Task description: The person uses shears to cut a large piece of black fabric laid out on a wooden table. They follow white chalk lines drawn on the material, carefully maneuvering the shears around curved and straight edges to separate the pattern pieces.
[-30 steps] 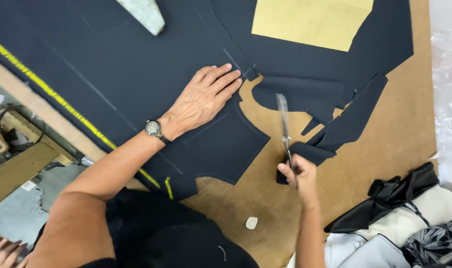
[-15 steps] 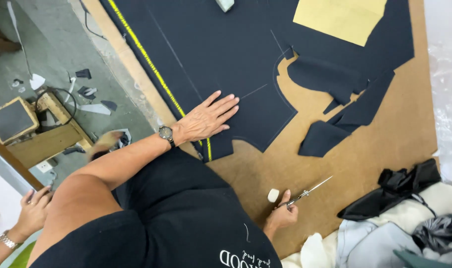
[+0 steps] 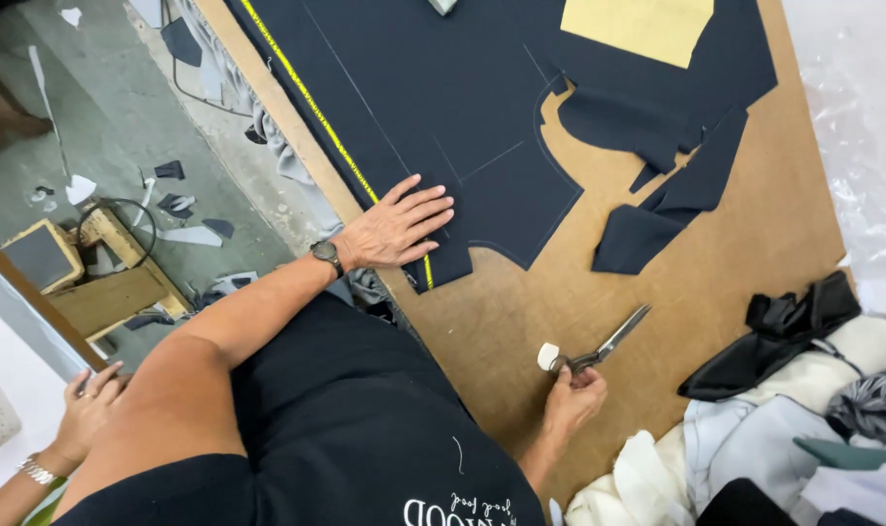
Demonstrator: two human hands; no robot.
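Two hands: both the person's own; another person's hand (image 3: pixel 91 401) shows at the lower left
Hidden: right hand (image 3: pixel 572 397) curls over the scissors' (image 3: pixel 604 349) handles, hiding them; chalk piece (image 3: pixel 548 356) just beside
Left hand (image 3: pixel 399 226): open, flat, fingers spread, pressing dark fabric (image 3: pixel 443 107) at the tabletop's (image 3: pixel 755 244) near edge
Yellow tape (image 3: pixel 312 107): runs along that edge

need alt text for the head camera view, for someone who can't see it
Seen from above, a person presses the left hand flat on dark navy fabric spread over a brown board, while the right hand holds scissors beside a small white piece of chalk. Cut fabric scraps lie nearby.
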